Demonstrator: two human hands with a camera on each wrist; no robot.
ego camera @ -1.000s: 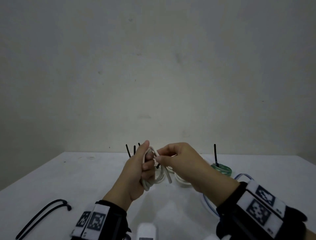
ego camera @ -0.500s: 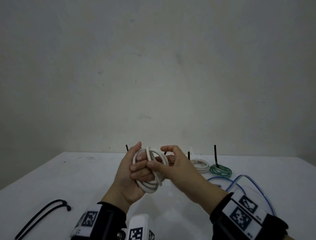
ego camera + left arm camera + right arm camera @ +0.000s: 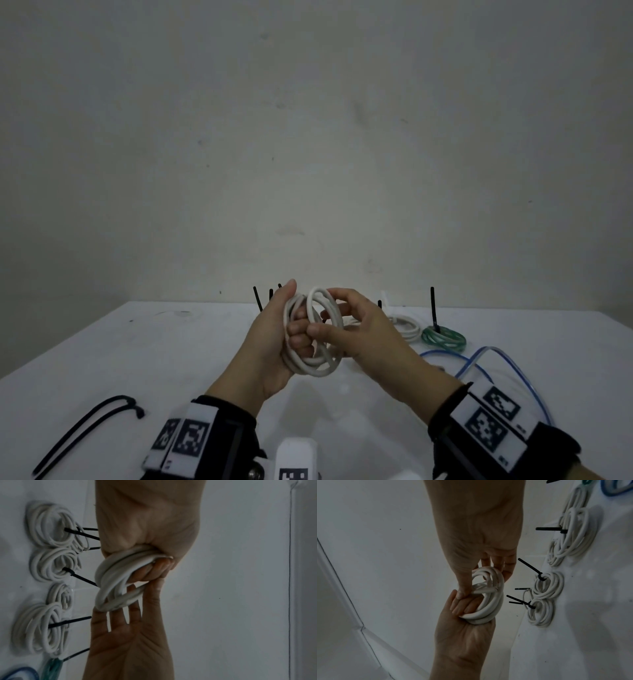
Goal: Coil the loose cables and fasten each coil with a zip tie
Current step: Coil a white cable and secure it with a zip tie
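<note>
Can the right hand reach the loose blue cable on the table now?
Probably not yet: the right hand pinches the white cable coil with the left hand. The blue cable itself lies uncovered beside the right wrist.

Blue cable (image 3: 507, 368) partly behind wrist

Tied coils (image 3: 407, 325) with upright zip ties (image 3: 433, 310) crowd the far table (image 3: 171, 342); its near left lies open.

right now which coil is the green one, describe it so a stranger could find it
On the white table, follow the row of tied coils by the back wall to its right end. The green coil lies flat there, beside a white coil, a black zip tie standing up from it. It is the only green one.
</note>
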